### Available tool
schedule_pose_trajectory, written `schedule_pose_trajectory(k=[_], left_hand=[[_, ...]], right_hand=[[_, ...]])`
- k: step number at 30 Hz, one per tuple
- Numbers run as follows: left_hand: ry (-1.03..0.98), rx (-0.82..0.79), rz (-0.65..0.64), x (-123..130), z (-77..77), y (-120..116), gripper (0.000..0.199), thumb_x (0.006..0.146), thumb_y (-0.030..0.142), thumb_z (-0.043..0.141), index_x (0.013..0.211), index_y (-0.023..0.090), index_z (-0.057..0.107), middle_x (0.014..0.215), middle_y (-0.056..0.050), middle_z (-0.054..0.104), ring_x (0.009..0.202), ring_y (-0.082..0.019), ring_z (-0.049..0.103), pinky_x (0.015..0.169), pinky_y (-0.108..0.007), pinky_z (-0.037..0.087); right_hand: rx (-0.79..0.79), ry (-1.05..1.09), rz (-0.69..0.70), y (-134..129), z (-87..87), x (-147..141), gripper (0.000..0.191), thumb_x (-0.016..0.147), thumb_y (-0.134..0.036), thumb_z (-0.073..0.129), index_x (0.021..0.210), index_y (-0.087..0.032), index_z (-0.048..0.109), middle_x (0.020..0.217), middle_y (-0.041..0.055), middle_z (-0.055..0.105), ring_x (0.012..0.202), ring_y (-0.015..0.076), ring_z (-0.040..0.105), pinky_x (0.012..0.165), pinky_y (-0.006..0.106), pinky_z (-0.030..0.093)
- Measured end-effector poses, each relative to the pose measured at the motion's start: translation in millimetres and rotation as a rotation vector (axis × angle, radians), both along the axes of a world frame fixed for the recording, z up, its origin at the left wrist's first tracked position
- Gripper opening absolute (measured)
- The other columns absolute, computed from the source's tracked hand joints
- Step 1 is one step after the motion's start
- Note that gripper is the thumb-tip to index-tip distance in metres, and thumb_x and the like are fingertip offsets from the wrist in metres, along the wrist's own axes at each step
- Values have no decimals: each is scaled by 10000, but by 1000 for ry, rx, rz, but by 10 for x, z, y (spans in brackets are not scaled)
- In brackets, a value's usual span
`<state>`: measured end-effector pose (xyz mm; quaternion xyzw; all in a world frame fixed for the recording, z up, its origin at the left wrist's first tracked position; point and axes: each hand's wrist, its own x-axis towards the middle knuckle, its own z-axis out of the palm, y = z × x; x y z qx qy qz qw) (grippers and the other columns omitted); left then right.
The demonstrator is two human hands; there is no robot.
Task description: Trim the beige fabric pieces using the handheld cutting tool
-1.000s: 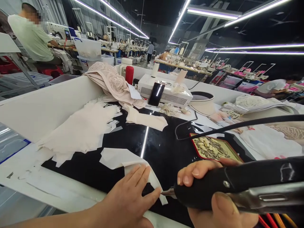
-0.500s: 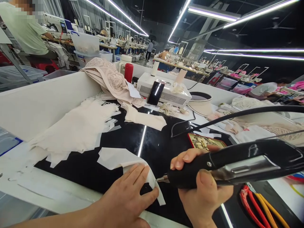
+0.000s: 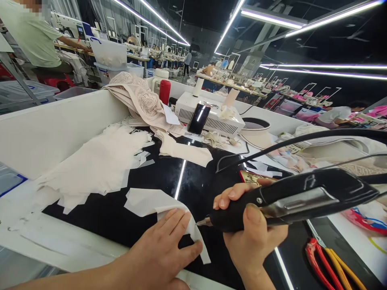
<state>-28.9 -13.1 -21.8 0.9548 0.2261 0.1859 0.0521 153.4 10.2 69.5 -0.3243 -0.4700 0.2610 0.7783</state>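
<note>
My left hand lies with its fingers stretched over a curved white fabric piece, pressing it to the black tabletop. In my right hand is a black corded ultrasonic welding gun, gripped with the thumb along its side. Its pointed metal tip is at the fabric's curved right edge, just beyond my left fingers; whether it touches, I cannot tell. Part of the fabric is hidden under my left hand.
Pale fabric pieces are heaped at the left, and a folded beige strip lies ahead. A phone leans on a white vented box. Red-and-orange-handled pliers lie at the right. The gun's cable arches across the right side.
My right hand and the welding gun have moved slightly left and away from me, the tip following the fabric's edge. My left hand has stayed almost still.
</note>
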Motion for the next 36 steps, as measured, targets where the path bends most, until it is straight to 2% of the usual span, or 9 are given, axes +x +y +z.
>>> schedule_pose_trajectory(k=[10, 15, 20, 30, 36], left_hand=[[18, -8, -5, 7, -93, 8, 857, 881, 748, 723, 1540, 260, 476, 1605, -299, 431, 1493, -485, 436, 1120, -681, 478], [-35, -38, -9, -3, -86, 20, 808, 912, 732, 696, 1546, 269, 506, 1605, -270, 444, 1483, -468, 449, 1133, -671, 473], [-74, -74, 19, -20, -62, 24, 758, 900, 728, 715, 1510, 304, 564, 1624, -218, 437, 1472, -454, 456, 1137, -657, 478], [-72, -117, 35, -25, -10, 52, 729, 901, 729, 712, 1506, 352, 557, 1626, -210, 398, 1465, -445, 451, 1123, -642, 489], [-114, -34, 36, -3, -201, 53, 754, 879, 662, 786, 1522, 354, 542, 1628, -204, 422, 1434, -446, 481, 1092, -597, 524]], right_hand=[[-1, 24, 4, 105, 21, -37, 371, 856, -314, 790, 1161, -253, 588, 767, -57, 676, 547, 139, 612, 503, 301, 547], [-29, 9, -7, 105, -1, -38, 348, 873, -300, 768, 1169, -264, 589, 773, -55, 673, 554, 140, 605, 509, 309, 551], [-2, 28, 12, 148, 52, -45, 337, 865, -299, 773, 1150, -262, 596, 779, -61, 670, 548, 139, 622, 508, 302, 543], [-18, 16, 35, 188, 5, -101, 388, 853, -364, 797, 1163, -274, 583, 773, -63, 641, 557, 132, 589, 508, 294, 533], [-12, 28, 46, 211, -32, -89, 334, 895, -309, 759, 1173, -267, 580, 786, -51, 658, 567, 133, 606, 519, 294, 550]])
